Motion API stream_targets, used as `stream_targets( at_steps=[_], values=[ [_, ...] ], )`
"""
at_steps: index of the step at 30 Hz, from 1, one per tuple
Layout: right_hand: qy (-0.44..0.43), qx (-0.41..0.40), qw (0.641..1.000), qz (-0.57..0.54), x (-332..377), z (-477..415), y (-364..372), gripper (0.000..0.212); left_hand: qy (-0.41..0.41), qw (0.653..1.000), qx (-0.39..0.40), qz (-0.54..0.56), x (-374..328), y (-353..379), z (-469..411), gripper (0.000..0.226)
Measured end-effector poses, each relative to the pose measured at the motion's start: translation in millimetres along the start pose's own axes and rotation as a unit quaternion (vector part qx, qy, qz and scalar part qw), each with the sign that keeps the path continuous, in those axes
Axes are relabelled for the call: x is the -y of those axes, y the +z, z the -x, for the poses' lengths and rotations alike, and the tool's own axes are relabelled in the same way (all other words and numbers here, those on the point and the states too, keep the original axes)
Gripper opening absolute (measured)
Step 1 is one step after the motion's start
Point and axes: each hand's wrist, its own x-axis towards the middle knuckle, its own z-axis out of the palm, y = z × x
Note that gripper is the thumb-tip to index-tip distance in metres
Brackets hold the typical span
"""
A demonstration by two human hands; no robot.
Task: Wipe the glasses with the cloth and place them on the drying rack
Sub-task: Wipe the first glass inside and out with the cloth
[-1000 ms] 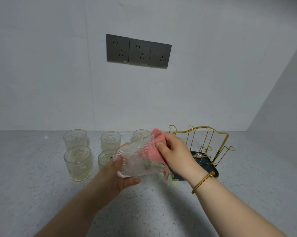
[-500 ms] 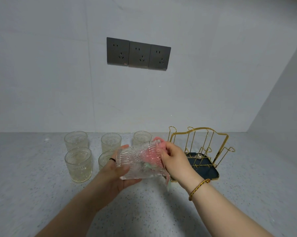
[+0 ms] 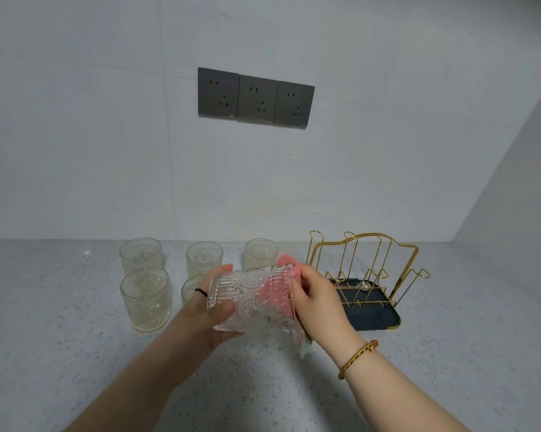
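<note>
Glass (image 3: pixel 250 302): gripped by curled fingers of left hand (image 3: pixel 205 321); right hand (image 3: pixel 320 302) pinches cloth (image 3: pixel 289 264), now pushed deeper inside; wiping continues.

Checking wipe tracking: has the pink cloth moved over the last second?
Yes. The pink cloth has dropped: its top was about level with the top loops of the gold drying rack, and now sits clearly below them.

Six glasses (image 3: pixel 145 299) are in view (five standing on the desk (image 3: pixel 60 353), one held on its side). There is one pink cloth (image 3: pixel 289 265), one gold drying rack (image 3: pixel 375 316) and three wall sockets (image 3: pixel 256 98). Two hands show, the left hand (image 3: pixel 197 318) and the right hand (image 3: pixel 320 302), with one bracelet (image 3: pixel 358 358).
</note>
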Motion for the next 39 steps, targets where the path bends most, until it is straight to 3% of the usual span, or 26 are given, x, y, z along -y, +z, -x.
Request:
stream_targets(
  at_steps=[2,4,5,7,9,11,14,17,20,22,26,31,35,39],
  values=[
    [-0.011,0.001,1.000,-0.014,3.4,2.3,1.3,0.020,-0.005,1.000,0.013,0.006,-3.1,1.9,0.1,0.085],
    [-0.097,-0.022,0.995,0.016,10.7,4.3,0.9,0.021,-0.051,0.999,0.018,-0.006,-4.5,4.8,0.1,0.060],
    [-0.146,-0.034,0.988,0.042,13.3,5.0,0.6,0.015,-0.085,0.996,0.011,-0.016,-3.0,4.2,-0.3,0.060],
    [-0.190,-0.043,0.978,0.071,14.1,4.8,0.0,0.026,-0.116,0.992,-0.009,-0.041,-0.3,4.5,0.7,0.060],
    [-0.145,-0.026,0.987,0.061,12.3,6.9,1.6,0.038,-0.096,0.994,-0.025,-0.047,0.2,6.2,1.9,0.051],
    [-0.066,-0.027,0.997,0.038,10.3,10.3,4.4,0.032,-0.059,0.997,-0.027,-0.036,-0.4,4.3,3.2,0.045],
    [0.058,-0.001,0.997,-0.046,8.3,12.3,8.4,0.015,-0.016,0.998,0.002,-0.054,-3.2,-2.9,4.8,0.095],
    [0.148,0.010,0.968,-0.203,9.8,16.2,10.7,0.018,0.013,0.997,0.027,-0.068,-7.2,-5.0,6.0,0.102],
    [0.200,-0.009,0.919,-0.341,10.7,23.1,11.5,0.043,0.028,0.997,0.042,-0.065,-8.7,-3.3,6.1,0.100],
    [0.213,-0.029,0.919,-0.330,13.1,26.7,8.8,0.044,0.023,0.996,0.048,-0.074,-8.5,-1.4,5.2,0.098],
    [0.262,-0.112,0.899,-0.332,11.8,30.5,2.9,0.021,0.006,0.994,0.068,-0.084,-5.4,-1.5,2.3,0.099],
    [0.274,-0.175,0.854,-0.406,2.6,32.3,-11.9,0.028,0.012,0.990,0.056,-0.128,-7.5,-0.3,-5.3,0.098],
    [0.267,-0.207,0.841,-0.423,-15.4,27.0,-33.7,0.024,0.032,0.989,0.006,-0.142,-8.5,3.7,-19.0,0.103],
    [0.242,-0.195,0.841,-0.442,-44.0,24.5,-67.0,0.020,0.061,0.976,-0.070,-0.195,-5.7,19.6,-42.6,0.072]
  ],
)
